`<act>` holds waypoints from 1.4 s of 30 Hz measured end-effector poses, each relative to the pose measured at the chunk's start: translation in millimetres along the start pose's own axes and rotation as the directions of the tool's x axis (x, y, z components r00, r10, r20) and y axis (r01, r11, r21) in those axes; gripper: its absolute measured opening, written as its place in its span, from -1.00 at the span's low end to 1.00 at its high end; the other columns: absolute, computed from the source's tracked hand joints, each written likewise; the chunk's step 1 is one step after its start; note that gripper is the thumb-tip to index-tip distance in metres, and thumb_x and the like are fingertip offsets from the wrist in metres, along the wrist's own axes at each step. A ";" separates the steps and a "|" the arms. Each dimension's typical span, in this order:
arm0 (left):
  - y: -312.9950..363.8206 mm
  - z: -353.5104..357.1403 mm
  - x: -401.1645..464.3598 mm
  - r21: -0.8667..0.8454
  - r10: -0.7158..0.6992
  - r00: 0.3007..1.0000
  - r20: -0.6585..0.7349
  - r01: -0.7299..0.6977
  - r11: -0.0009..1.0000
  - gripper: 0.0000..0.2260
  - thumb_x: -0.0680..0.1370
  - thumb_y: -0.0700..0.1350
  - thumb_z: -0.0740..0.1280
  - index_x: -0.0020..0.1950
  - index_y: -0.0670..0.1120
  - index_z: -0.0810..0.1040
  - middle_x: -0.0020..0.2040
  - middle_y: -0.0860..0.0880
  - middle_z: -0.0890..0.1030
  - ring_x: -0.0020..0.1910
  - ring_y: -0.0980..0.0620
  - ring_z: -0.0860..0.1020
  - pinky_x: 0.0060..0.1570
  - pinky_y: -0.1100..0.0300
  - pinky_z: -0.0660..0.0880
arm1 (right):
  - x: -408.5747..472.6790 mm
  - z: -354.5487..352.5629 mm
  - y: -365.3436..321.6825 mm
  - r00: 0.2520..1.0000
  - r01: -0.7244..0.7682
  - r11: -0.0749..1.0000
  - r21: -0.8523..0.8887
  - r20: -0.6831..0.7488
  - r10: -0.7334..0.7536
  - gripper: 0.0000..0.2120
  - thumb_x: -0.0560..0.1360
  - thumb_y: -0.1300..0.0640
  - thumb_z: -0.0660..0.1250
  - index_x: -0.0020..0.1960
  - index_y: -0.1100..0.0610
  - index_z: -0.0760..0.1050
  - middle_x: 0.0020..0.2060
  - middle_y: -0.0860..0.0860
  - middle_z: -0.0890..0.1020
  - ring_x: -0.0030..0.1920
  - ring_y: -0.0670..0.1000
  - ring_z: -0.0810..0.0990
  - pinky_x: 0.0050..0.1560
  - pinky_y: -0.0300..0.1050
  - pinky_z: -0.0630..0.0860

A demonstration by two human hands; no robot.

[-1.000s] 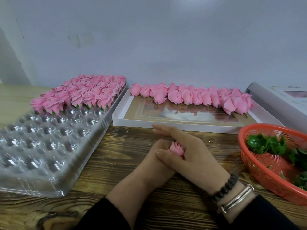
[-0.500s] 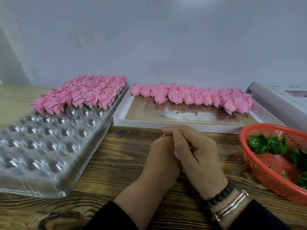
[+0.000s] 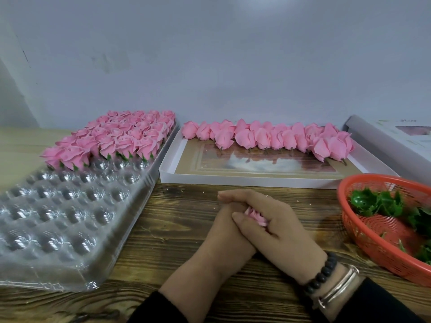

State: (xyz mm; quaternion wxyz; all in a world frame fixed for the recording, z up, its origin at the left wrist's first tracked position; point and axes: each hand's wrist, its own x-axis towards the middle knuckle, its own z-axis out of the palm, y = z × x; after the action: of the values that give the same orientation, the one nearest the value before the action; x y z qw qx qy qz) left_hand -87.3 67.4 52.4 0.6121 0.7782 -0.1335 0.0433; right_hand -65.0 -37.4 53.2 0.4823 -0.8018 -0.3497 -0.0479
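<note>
A small pink rose head [image 3: 257,216] peeks out between my two hands at the table's middle. My left hand [image 3: 225,238] lies underneath and curls round the flower from the left. My right hand [image 3: 277,227] lies over it, fingers stretched left across the left hand and thumb pressed against the petals. Most of the flower is hidden by the fingers. A clear plastic blister tray [image 3: 58,217] at the left holds finished pink roses with green bases [image 3: 116,138] in its far rows. A white shallow box [image 3: 256,178] behind my hands carries a row of pink rose heads [image 3: 268,137].
An orange mesh basket [image 3: 382,243] with green plastic calyxes [image 3: 373,201] stands at the right. A white box lid [image 3: 396,138] lies at the far right against the wall. The wooden table [image 3: 163,229] shows between tray and hands.
The right hand closed over the flower, hiding it half a second ago; now its fingers have shifted and the pink petals show again between thumb and fingers. Both hands stay at the same spot.
</note>
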 end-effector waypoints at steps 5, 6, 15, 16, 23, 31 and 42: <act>-2.8 -1.1 3.2 0.050 0.107 0.993 -0.055 -0.105 0.993 -0.92 0.48 -0.36 0.32 -0.21 -0.27 0.55 -0.32 0.04 0.55 -0.30 0.23 0.52 -0.32 0.43 0.41 | 0.2 -0.9 5.3 0.998 -0.040 0.997 0.063 -0.041 0.043 -0.55 0.33 -0.20 0.27 0.21 -0.21 0.38 0.13 -0.25 0.56 0.17 -0.19 0.51 0.20 -0.02 0.47; -3.0 -1.7 3.1 0.049 0.142 0.989 -0.048 -0.140 0.989 -0.92 0.47 -0.37 0.33 -0.22 -0.27 0.55 -0.32 0.01 0.56 -0.29 0.22 0.52 -0.33 0.40 0.42 | 0.2 -1.1 5.8 0.998 -0.045 0.997 0.062 -0.042 0.048 -0.52 0.31 -0.21 0.28 0.22 -0.20 0.37 0.14 -0.25 0.55 0.17 -0.18 0.51 0.20 -0.02 0.46; -1.7 -0.6 3.8 0.062 0.038 0.987 -0.154 -0.028 0.998 -0.86 0.48 -0.14 0.31 -0.28 -0.02 0.54 -0.35 0.07 0.61 -0.33 0.21 0.56 -0.37 0.44 0.41 | -1.7 6.5 1.0 0.906 0.159 0.987 0.020 -0.400 -0.138 -0.70 0.49 0.02 0.13 0.09 0.07 0.55 0.02 -0.07 0.64 0.09 -0.09 0.58 0.10 -0.14 0.48; -3.0 0.5 3.4 0.127 0.052 0.986 -0.156 -0.032 0.991 -0.87 0.49 -0.08 0.29 -0.25 -0.01 0.55 -0.31 0.06 0.62 -0.30 0.19 0.57 -0.34 0.44 0.41 | -1.3 8.3 1.1 0.893 0.155 0.988 0.010 -0.430 -0.135 -0.72 0.50 0.04 0.12 0.05 0.06 0.56 -0.01 -0.10 0.64 0.07 -0.10 0.59 0.08 -0.13 0.49; -9.6 5.3 5.1 0.524 0.170 0.971 -0.171 -0.056 0.850 -0.83 0.53 -0.08 0.24 -0.05 -0.04 0.62 -0.10 0.00 0.65 -0.08 0.04 0.58 -0.09 0.18 0.50 | 2.7 14.0 5.8 0.920 0.060 0.996 -0.064 -0.384 -0.080 -0.72 0.47 0.04 0.16 -0.07 0.08 0.64 -0.09 -0.14 0.67 0.03 -0.13 0.60 0.11 -0.13 0.50; 4.5 6.4 6.1 0.327 0.038 0.998 -0.050 -0.020 0.945 -0.77 0.53 -0.30 0.26 0.10 -0.02 0.43 -0.14 0.30 0.36 -0.17 0.68 0.31 -0.15 0.69 0.25 | 6.5 2.4 3.2 0.997 -0.005 0.996 -0.091 -0.078 -0.003 -0.70 0.50 0.07 0.13 0.06 0.02 0.62 0.08 -0.22 0.60 0.21 -0.27 0.45 0.30 -0.21 0.33; -6.9 -4.3 4.7 0.272 0.025 0.997 -0.070 -0.005 0.962 -0.75 0.46 -0.27 0.38 -0.20 0.11 0.50 -0.30 0.21 0.60 -0.23 0.23 0.58 -0.25 0.44 0.49 | 0.8 0.0 1.9 0.996 0.085 0.993 -0.085 0.022 -0.083 -0.28 0.32 -0.26 0.29 0.40 -0.36 0.05 0.32 -0.24 0.39 0.32 -0.20 0.34 0.31 -0.08 0.36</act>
State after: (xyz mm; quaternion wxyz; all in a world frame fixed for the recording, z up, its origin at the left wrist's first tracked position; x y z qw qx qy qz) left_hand -80.6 72.3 48.1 0.5039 0.8516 -0.1099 0.0943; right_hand -63.2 -37.6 52.2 0.4417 -0.8067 -0.3852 -0.0758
